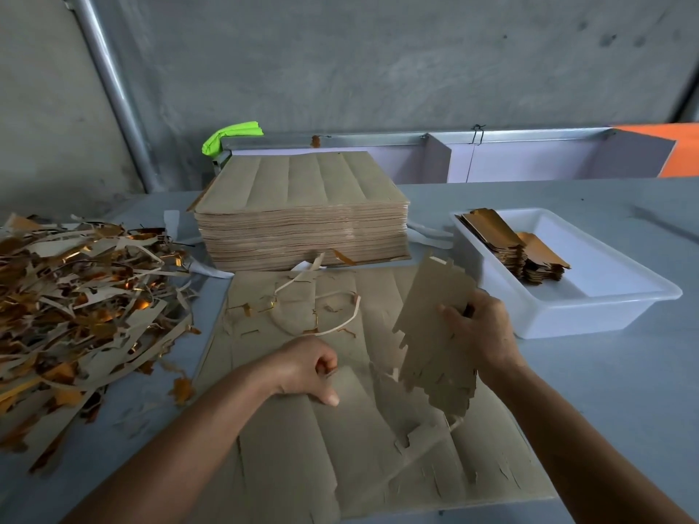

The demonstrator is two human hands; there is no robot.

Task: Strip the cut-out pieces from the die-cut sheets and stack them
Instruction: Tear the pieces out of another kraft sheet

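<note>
Head view shows the right hand (478,330) with fingers curled round a bundle of cut-out pieces (435,334), gripping it at its right edge so the bundle stands tilted above the sheet (302,448). Its lower end looks just clear of the sheet, or barely attached; the picture does not settle which. The left hand (306,368) is curled into a loose fist, knuckles down on the sheet, and pinches what seems a small scrap between thumb and finger, though that is hard to read.

To do this step well, the left hand should press flat close to the tear line while the right lifts the bundle away steadily, squaring its ragged edges before it goes down.

Outward from the hands, the white tray (643,296) lies just to the right, holding two short stacks of pieces (522,247) at its far end, with bare floor nearer the person. That path looks open, though the tray's near rim must be cleared. A tall stack of uncut sheets (302,225) stands beyond, and a heap of waste strips (83,296) crowds the left of the table (605,410).
</note>
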